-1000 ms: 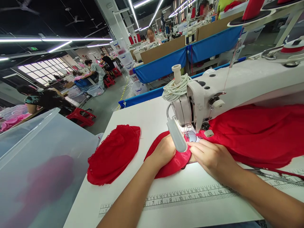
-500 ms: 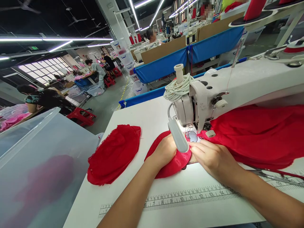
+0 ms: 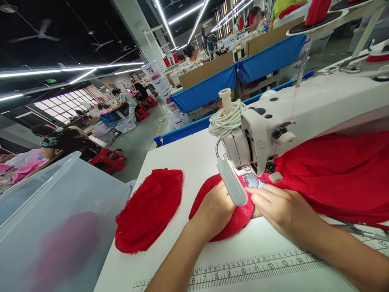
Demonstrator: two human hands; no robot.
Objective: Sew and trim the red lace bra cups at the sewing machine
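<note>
My left hand (image 3: 214, 211) lies on a red fabric piece (image 3: 235, 221) at the needle of a white sewing machine (image 3: 304, 111), its fingers curled over the cloth and partly hidden behind the machine's small lamp (image 3: 232, 183). My right hand (image 3: 281, 209) presses flat on the same piece just right of the needle, fingers stretched toward the presser foot. A stack of red lace pieces (image 3: 150, 209) lies to the left of my left hand, apart from it.
A heap of red fabric (image 3: 337, 178) fills the space under the machine arm at the right. A translucent plastic bin (image 3: 51, 227) stands at the table's left edge. A printed ruler (image 3: 258, 265) runs along the white table. Other people work at stations behind.
The view has shifted slightly, so everything sits a little lower and further right. Both hands stay on the red piece at the needle.
</note>
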